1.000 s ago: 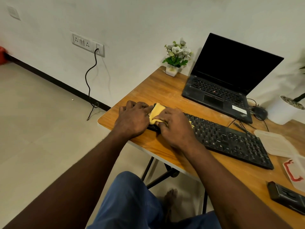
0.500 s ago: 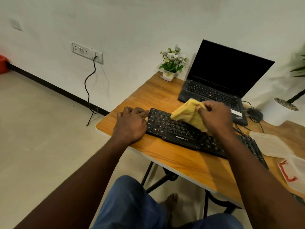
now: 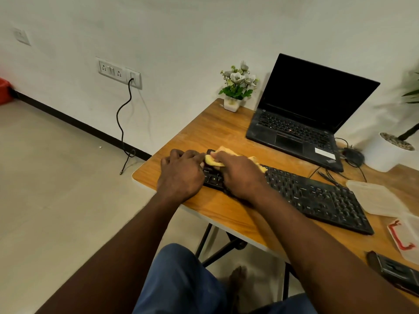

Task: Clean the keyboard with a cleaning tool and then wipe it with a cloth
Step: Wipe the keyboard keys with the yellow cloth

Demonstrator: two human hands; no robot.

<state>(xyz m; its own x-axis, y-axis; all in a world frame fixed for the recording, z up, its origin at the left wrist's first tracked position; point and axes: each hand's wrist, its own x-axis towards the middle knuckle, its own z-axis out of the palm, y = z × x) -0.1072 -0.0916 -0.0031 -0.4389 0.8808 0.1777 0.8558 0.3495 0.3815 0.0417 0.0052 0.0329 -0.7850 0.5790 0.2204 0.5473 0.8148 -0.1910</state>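
Fingers [image 3: 218, 157] of the right hand [image 3: 240, 175] are bent round the yellow cloth [image 3: 225, 152], pressing it on the left end of the black keyboard [image 3: 317, 196], and the left hand [image 3: 181, 173] rests beside that end with bent fingers, holding nothing. I think the tool part is done and the wiping is going on — the keys to the right may still need it. A moment ago the cloth was up over the middle keys — now it is down; the left hand stayed put.
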